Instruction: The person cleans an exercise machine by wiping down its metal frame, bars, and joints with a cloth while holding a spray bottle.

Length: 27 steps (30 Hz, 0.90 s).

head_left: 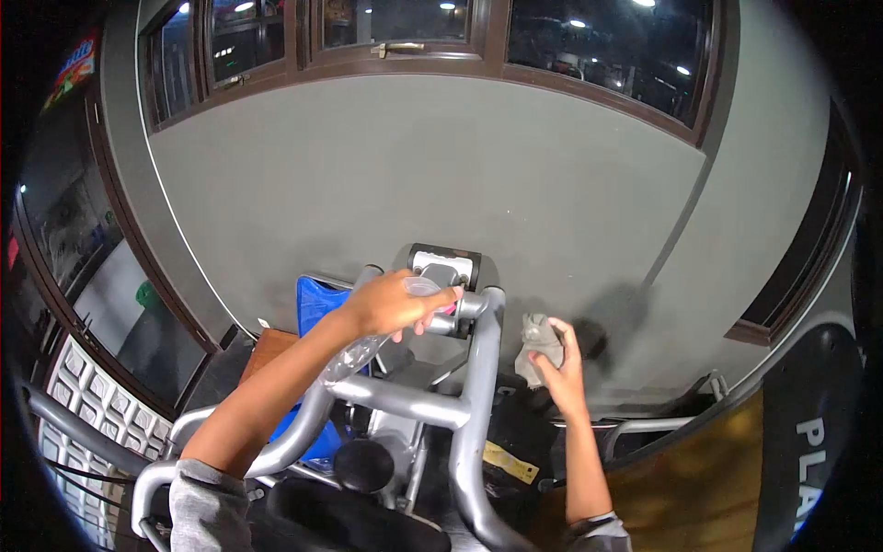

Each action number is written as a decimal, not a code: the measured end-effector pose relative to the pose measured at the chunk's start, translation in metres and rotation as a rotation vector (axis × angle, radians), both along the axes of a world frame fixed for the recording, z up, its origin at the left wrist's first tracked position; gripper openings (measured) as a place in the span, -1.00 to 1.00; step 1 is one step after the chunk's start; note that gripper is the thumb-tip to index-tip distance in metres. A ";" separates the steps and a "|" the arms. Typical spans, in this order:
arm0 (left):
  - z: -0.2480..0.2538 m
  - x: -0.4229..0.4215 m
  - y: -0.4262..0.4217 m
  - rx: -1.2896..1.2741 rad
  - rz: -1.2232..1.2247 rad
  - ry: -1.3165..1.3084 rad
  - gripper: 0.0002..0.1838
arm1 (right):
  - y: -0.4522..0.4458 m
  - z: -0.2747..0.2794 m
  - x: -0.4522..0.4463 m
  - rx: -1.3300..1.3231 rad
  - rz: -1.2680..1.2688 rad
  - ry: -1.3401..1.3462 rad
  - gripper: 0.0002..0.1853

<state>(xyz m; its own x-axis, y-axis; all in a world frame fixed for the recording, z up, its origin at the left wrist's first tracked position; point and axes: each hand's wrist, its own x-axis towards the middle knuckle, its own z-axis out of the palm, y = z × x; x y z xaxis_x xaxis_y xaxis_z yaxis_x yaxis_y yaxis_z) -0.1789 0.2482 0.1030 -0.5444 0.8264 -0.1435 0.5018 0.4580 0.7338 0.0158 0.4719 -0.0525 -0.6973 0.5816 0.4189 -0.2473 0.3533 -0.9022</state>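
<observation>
My left hand [386,305] is closed around the neck of a clear spray bottle [354,359], whose body slants down and left under my wrist. A translucent top shows above the fingers, with a bit of pink near the fingertips. The hand is over the silver tube frame [480,368] of an exercise machine, close to a black-and-white end piece [444,262]. To the right of the frame, my right hand [566,361] grips a crumpled grey cloth [535,340] between thumb and fingers, apart from the machine.
A grey wall [395,166] with brown-framed windows stands in front. Behind the machine's left side is a blue panel [317,299]. A black pad [354,515] and a round black knob [362,465] lie below. A dark lettered panel [809,396] rises at right.
</observation>
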 end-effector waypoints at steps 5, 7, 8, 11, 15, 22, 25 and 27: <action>-0.025 -0.008 0.044 0.048 0.038 0.039 -0.32 | 0.004 -0.024 -0.009 -0.018 -0.024 -0.017 -0.41; -0.032 -0.009 0.058 0.042 0.079 0.043 -0.31 | 0.006 -0.031 -0.013 -0.105 -0.025 0.012 -0.42; -0.036 -0.010 0.063 0.030 0.119 0.051 -0.30 | 0.008 -0.038 -0.016 -0.151 -0.022 0.030 -0.42; -0.046 -0.012 0.078 0.023 0.161 0.065 -0.29 | 0.005 -0.041 -0.022 -0.215 -0.045 0.037 -0.43; -0.060 -0.020 0.092 0.049 0.130 0.090 -0.29 | 0.003 -0.041 -0.023 -0.277 -0.060 0.029 -0.44; -0.065 -0.021 0.103 0.011 0.139 0.128 -0.31 | 0.023 -0.054 -0.025 -0.293 -0.012 0.015 -0.43; -0.068 -0.020 0.104 0.029 0.139 0.113 -0.31 | 0.028 -0.052 -0.024 -0.245 -0.002 -0.023 -0.44; -0.074 -0.019 0.108 0.034 0.231 0.052 -0.31 | 0.031 -0.051 -0.024 -0.214 -0.005 -0.034 -0.44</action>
<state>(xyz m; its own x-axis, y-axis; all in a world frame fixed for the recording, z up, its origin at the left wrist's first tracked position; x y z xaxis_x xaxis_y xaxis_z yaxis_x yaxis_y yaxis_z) -0.1975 0.3567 0.0289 -0.7253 0.6832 -0.0848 0.4239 0.5402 0.7270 -0.0080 0.5028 -0.1033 -0.7057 0.6585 0.2616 -0.2139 0.1540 -0.9646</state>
